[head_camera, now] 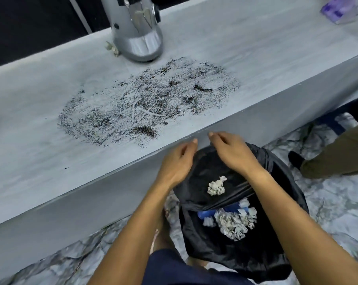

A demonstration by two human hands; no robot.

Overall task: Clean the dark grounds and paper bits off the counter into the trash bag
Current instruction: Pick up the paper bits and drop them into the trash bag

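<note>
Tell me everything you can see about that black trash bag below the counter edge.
The trash bag is thin, glossy black plastic, wrinkled and slack. It sits on the marbled floor against the counter's front, mouth open upward. Both hands, left hand and right hand, are at its far rim by the counter edge. One crumpled paper ball rests on a stretched fold; more crumpled paper and something blue lie deeper inside.

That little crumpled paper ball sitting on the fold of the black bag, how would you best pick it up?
Pinch the crumpled paper ball across its wider lower lump, coming straight down from above. It lies loose on a sagging fold of the trash bag, so a sideways push would probably roll it deeper in. The right hand is nearest.
</note>
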